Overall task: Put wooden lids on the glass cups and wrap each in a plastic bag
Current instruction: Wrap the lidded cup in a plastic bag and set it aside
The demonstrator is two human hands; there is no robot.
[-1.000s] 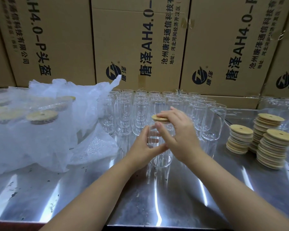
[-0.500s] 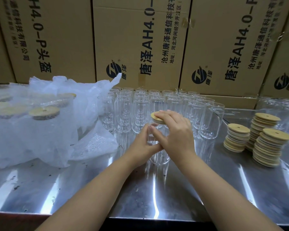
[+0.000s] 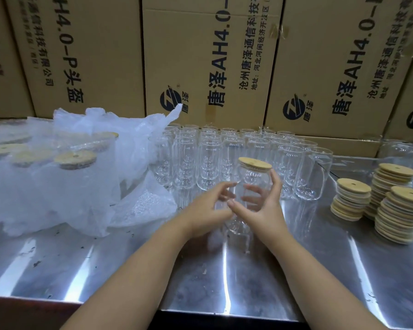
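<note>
- Glass cup (image 3: 253, 178) was held upright at the middle of the metal table (image 3: 200, 270), in front of the rows of empty cups (image 3: 210, 158).
- Wooden lid (image 3: 255, 163) was seated flat on its top.
- Left hand (image 3: 208, 210) and right hand (image 3: 264, 209) were curled round its sides.
- Lid stacks (image 3: 396, 203) were piled to the right; bagged cups (image 3: 45, 182) to the left.

I'm at a packing bench in a warehouse or small workshop: printed cardboard cartons (image 3: 200, 55) stand like a wall behind my steel-topped table (image 3: 129, 270), which carries rows of identical glass cups (image 3: 208, 158), stacks of wooden lids (image 3: 396, 210) and a heap of lidded cups in plastic bags (image 3: 45, 186).
</note>
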